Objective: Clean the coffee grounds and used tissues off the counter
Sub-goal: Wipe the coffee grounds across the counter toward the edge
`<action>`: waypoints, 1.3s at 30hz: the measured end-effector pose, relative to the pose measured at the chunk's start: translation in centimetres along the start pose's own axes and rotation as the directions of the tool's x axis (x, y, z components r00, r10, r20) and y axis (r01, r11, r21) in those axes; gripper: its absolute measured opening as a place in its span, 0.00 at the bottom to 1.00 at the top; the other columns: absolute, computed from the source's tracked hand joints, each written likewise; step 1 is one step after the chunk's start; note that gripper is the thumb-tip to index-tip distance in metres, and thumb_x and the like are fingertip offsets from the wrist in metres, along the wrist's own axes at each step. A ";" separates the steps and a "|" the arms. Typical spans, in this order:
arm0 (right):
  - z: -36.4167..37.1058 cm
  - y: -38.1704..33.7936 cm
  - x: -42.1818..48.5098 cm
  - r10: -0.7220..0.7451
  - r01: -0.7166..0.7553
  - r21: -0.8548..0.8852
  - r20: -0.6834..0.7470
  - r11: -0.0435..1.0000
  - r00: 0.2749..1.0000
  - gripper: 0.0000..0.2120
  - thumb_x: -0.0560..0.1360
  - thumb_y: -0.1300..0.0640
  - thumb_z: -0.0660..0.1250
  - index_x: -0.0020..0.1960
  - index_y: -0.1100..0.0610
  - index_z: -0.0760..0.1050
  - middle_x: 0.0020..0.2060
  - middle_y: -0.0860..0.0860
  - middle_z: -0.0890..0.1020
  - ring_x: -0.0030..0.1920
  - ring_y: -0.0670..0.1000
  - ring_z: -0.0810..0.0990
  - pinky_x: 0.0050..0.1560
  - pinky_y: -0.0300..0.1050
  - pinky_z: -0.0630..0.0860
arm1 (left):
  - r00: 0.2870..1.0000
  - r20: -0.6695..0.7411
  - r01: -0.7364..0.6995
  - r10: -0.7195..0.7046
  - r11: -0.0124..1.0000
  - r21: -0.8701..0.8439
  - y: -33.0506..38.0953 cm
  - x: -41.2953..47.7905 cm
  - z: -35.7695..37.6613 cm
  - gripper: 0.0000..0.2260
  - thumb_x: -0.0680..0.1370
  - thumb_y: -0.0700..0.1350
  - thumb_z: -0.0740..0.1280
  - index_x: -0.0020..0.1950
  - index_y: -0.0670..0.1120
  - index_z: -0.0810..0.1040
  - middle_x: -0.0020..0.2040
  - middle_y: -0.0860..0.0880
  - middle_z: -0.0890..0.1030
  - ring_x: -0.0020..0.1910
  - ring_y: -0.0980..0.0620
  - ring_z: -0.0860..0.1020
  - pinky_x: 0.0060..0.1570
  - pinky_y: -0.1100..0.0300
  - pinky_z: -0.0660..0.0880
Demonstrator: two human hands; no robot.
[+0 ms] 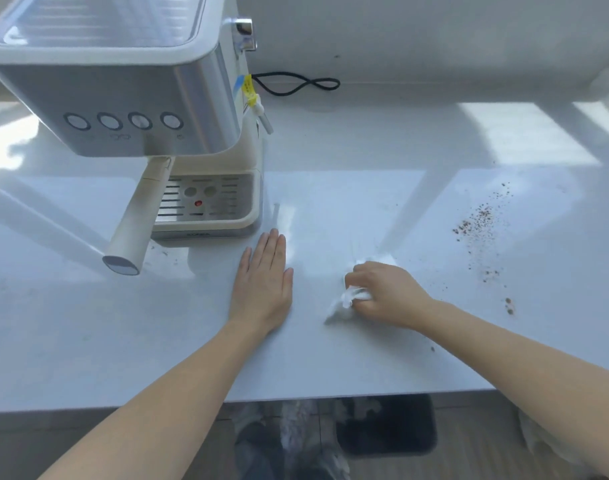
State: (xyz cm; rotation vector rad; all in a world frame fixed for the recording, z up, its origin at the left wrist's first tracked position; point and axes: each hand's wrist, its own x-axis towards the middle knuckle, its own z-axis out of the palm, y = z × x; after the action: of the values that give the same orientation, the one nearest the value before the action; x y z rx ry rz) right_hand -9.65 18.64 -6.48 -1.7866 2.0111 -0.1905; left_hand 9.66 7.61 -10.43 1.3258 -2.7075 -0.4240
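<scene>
Left hand [265, 289] flat, open on tabletop [330, 358]; right hand [382, 292] clutching crumpled tissue [348, 299]; coffee grounds [479, 223] scattered right.

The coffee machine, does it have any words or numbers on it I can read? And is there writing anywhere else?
Nothing can be read for sure.
Coffee machine base: a small dark brand word, too blurred to read.
Under its four round buttons: tiny symbols, too faint to make out.
Yellow tag on its side: red marks, too small to read.
Counter: no writing.
</scene>
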 end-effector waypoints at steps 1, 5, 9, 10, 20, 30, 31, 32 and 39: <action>0.1 0.3 -0.9 -0.007 0.008 -0.021 0.012 1.000 1.000 0.04 0.69 0.56 0.62 0.37 0.56 0.69 0.36 0.49 0.74 0.43 0.50 0.71 0.40 0.47 0.72 | 1.000 0.001 -0.001 0.001 1.000 -0.001 0.0 0.0 0.0 0.25 0.81 0.48 0.48 0.78 0.45 0.46 0.79 0.50 0.47 0.78 0.54 0.43 0.74 0.56 0.39; 0.4 1.6 -3.6 -0.030 0.033 -0.071 0.042 0.997 0.999 0.05 0.70 0.54 0.61 0.38 0.54 0.72 0.37 0.49 0.75 0.44 0.49 0.71 0.40 0.47 0.72 | 1.000 0.004 -0.002 0.002 1.000 -0.016 -0.1 -0.1 0.0 0.25 0.82 0.48 0.48 0.78 0.45 0.46 0.79 0.50 0.47 0.78 0.54 0.43 0.74 0.56 0.39; -0.2 2.3 -4.7 0.009 -0.005 -0.058 0.061 0.998 0.998 0.07 0.69 0.54 0.60 0.36 0.57 0.71 0.36 0.50 0.76 0.42 0.50 0.72 0.39 0.48 0.71 | 1.000 0.000 -0.001 0.001 1.000 -0.020 -0.1 0.0 0.1 0.25 0.82 0.48 0.48 0.78 0.45 0.46 0.79 0.50 0.47 0.78 0.54 0.44 0.75 0.56 0.39; -0.5 2.3 -4.7 0.052 -0.052 0.009 0.041 0.999 0.998 0.09 0.68 0.53 0.59 0.36 0.58 0.71 0.36 0.51 0.76 0.41 0.51 0.73 0.39 0.48 0.70 | 1.000 0.000 -0.002 0.002 1.000 -0.019 -0.1 0.0 0.2 0.25 0.82 0.48 0.48 0.78 0.45 0.46 0.79 0.50 0.47 0.78 0.54 0.44 0.75 0.55 0.39; -1.4 2.1 2.0 0.071 -0.040 0.136 -0.234 0.990 0.970 0.07 0.71 0.61 0.60 0.44 0.58 0.77 0.41 0.51 0.72 0.46 0.52 0.70 0.39 0.47 0.69 | 0.995 0.000 -0.103 0.104 0.991 -0.083 3.0 0.3 -0.3 0.24 0.82 0.47 0.49 0.78 0.48 0.48 0.79 0.52 0.47 0.78 0.55 0.44 0.74 0.55 0.39; -1.1 3.0 -2.5 0.001 -0.001 0.052 0.016 0.999 1.000 0.06 0.66 0.62 0.61 0.34 0.59 0.76 0.38 0.54 0.75 0.44 0.54 0.72 0.39 0.50 0.73 | 0.974 0.071 -0.190 0.214 0.950 -0.249 9.6 2.0 1.6 0.22 0.83 0.48 0.47 0.78 0.48 0.51 0.79 0.53 0.51 0.77 0.57 0.46 0.75 0.58 0.39; -1.1 3.4 -3.7 0.002 -0.003 0.039 0.017 0.999 1.000 0.06 0.65 0.62 0.62 0.36 0.60 0.78 0.39 0.55 0.76 0.45 0.54 0.72 0.40 0.50 0.73 | 0.974 0.079 -0.186 0.210 0.953 -0.238 9.9 2.2 1.7 0.23 0.83 0.48 0.47 0.78 0.48 0.50 0.79 0.53 0.50 0.77 0.57 0.45 0.75 0.57 0.38; -1.0 3.9 -4.9 0.006 -0.007 0.027 0.018 1.000 1.000 0.07 0.65 0.62 0.62 0.38 0.60 0.79 0.40 0.54 0.76 0.45 0.53 0.72 0.40 0.49 0.72 | 0.975 0.087 -0.182 0.206 0.958 -0.223 10.2 2.4 1.9 0.23 0.83 0.49 0.47 0.78 0.48 0.50 0.79 0.53 0.50 0.77 0.57 0.45 0.75 0.57 0.38; -0.8 6.8 -9.9 0.053 -0.053 0.073 0.014 0.996 0.999 0.04 0.64 0.63 0.63 0.33 0.56 0.75 0.36 0.49 0.74 0.41 0.50 0.70 0.36 0.45 0.69 | 0.972 0.095 -0.204 0.216 0.971 -0.126 11.8 3.8 2.7 0.24 0.82 0.48 0.47 0.78 0.49 0.49 0.79 0.54 0.49 0.77 0.57 0.44 0.75 0.55 0.37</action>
State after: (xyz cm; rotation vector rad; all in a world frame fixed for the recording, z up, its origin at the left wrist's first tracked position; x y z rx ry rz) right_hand -15.44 29.18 -6.09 -1.6837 2.0143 -0.2337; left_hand -2.17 12.08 -9.71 1.0012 -2.8232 -0.6357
